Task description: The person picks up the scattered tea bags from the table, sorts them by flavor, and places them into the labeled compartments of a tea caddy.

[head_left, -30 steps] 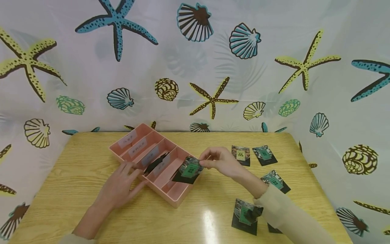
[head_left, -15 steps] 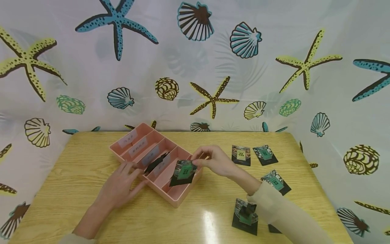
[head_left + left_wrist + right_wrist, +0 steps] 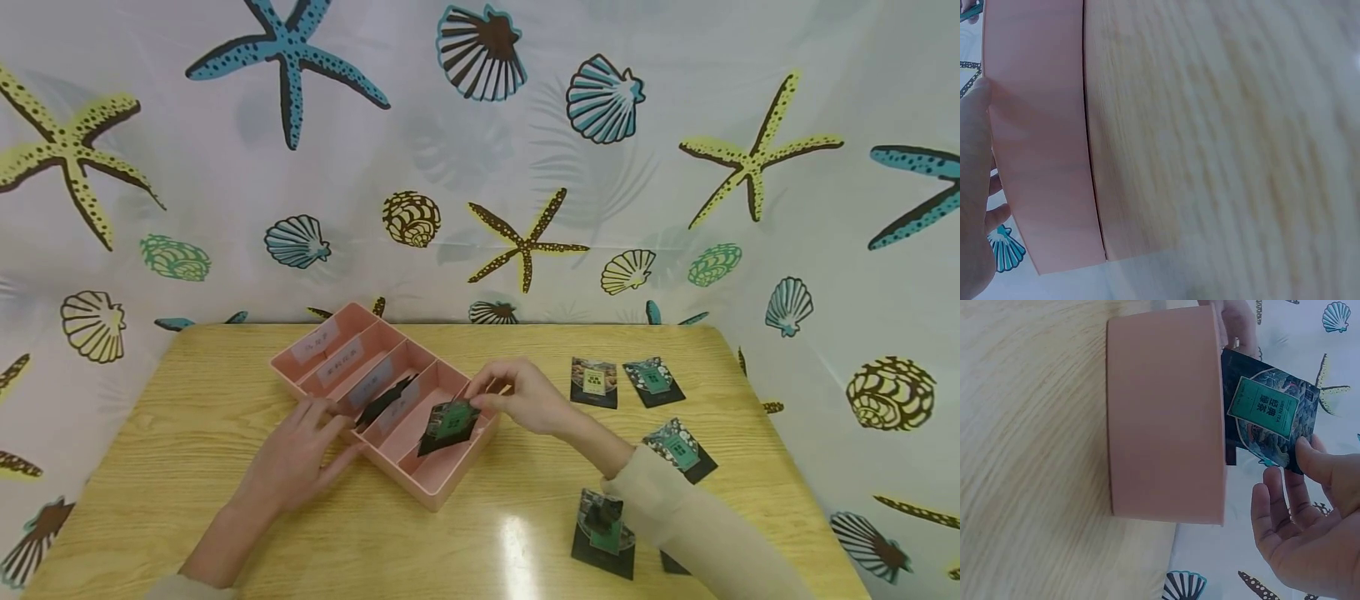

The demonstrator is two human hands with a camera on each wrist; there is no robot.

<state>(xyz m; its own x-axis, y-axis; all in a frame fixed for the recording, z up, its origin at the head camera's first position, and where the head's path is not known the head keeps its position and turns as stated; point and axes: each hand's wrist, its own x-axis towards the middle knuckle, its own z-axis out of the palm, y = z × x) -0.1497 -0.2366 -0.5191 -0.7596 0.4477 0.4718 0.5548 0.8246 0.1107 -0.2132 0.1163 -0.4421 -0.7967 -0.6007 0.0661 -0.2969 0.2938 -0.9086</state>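
Observation:
A pink divided box [image 3: 427,492] with paper labels stands at an angle on the table. My right hand [image 3: 517,396] pinches the upper edge of a dark tea sachet [image 3: 452,422] with thumb and fingers. This sachet, with a green "GREEN TEA" label [image 3: 1264,406] in the right wrist view, is tilted over the box's near-right compartment, its lower end at or below the rim. Dark sachets [image 3: 386,402] stand in a neighbouring compartment. My left hand [image 3: 292,454] rests on the box's left rim, thumb spread toward the near side; the left wrist view shows fingertips at the box's edge [image 3: 997,215].
Two sachets, one with a yellow label [image 3: 594,383] and one with a green label [image 3: 652,381], lie at the back right. Another sachet [image 3: 678,450] lies by my right forearm, and one [image 3: 603,533] nearer. My sleeve partly covers a further dark sachet [image 3: 673,564]. A patterned curtain [image 3: 480,167] hangs behind.
My right hand has moved left with the sachet, from the box's right rim to over the compartment, and the sachet has tipped and lowered. My left hand has stayed in place.

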